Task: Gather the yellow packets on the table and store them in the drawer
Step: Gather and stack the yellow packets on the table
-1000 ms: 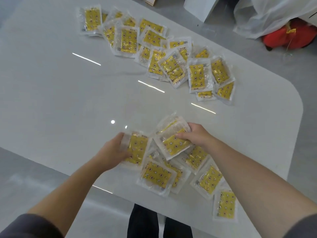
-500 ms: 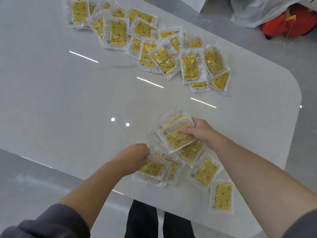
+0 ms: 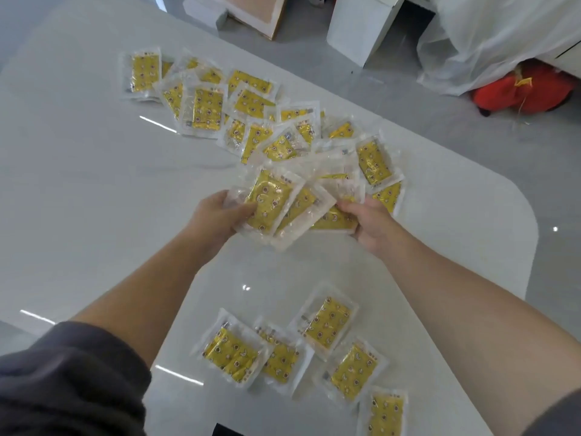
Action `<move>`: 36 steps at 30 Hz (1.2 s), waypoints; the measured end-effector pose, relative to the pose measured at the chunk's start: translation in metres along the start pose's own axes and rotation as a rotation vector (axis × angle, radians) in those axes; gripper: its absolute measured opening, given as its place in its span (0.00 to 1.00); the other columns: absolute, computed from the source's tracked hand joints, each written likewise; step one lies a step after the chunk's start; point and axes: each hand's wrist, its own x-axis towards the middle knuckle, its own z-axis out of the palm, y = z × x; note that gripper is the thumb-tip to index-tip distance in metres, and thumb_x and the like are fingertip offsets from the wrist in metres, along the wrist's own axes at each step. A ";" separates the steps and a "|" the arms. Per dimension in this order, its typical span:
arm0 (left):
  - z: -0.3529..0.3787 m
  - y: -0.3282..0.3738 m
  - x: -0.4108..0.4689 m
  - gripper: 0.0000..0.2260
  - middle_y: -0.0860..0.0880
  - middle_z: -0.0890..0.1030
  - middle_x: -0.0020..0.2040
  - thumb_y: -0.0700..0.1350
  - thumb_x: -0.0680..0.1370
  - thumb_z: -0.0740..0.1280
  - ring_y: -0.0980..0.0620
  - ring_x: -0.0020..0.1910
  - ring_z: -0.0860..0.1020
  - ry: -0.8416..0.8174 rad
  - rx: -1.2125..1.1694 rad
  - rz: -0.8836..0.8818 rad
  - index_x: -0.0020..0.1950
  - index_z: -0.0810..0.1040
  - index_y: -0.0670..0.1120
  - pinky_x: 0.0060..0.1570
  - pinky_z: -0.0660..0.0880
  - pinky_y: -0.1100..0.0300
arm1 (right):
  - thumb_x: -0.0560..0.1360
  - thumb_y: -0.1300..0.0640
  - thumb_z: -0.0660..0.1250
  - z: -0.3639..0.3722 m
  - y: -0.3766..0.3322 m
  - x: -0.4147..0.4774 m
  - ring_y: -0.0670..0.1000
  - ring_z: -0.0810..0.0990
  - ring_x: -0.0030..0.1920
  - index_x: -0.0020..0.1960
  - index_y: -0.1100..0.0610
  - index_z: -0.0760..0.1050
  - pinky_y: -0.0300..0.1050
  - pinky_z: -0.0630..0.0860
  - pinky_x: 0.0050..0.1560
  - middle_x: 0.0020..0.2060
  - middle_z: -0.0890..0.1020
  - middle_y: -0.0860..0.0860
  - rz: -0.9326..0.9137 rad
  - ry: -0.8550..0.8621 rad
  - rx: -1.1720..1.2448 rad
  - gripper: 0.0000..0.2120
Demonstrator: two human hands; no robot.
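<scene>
Head view, looking down across the white table [image 3: 78, 199]. Holding a fanned bundle of yellow packets [image 3: 276, 202] up off the tabletop between both hands, in front of the far spread [image 3: 206, 110].

Gripping the bundle's left end with the left hand [image 3: 217, 215], thumb laid over the top packet, fingers curled underneath. Clasping its right end with the right hand [image 3: 369, 225], fingers wrapped round the lower edge of the stack.

Against half a second ago: no longer reaching down with the left hand into the cluster at the table's front edge. Brought up instead to meet the right hand, with what was picked up there now joined to the stack already carried on that side. Lifted higher and farther forward on both sides, well clear of the surface.

Left lying flat near the front edge: five near packets [image 3: 327, 328], loosely overlapping, well apart from the hands, the remainder of that cluster.

Unchanged on the far side: the long overlapping row of the far spread, running diagonally across the table, partly hidden behind the bundle at its right end.

At bottom left, a dark sleeve [image 3: 72, 382] pushed up the left forearm. Beyond the table, on the grey floor, a red bag [image 3: 518, 96] tucked under a white plastic sheet [image 3: 487, 36].
</scene>
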 end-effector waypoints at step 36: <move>-0.027 -0.139 -0.085 0.43 0.51 0.55 0.78 0.56 0.69 0.74 0.47 0.76 0.55 -0.534 1.876 0.522 0.77 0.53 0.56 0.73 0.58 0.51 | 0.72 0.54 0.70 -0.029 0.137 -0.084 0.54 0.60 0.73 0.71 0.48 0.64 0.50 0.62 0.67 0.72 0.61 0.50 -0.553 -0.246 -1.769 0.30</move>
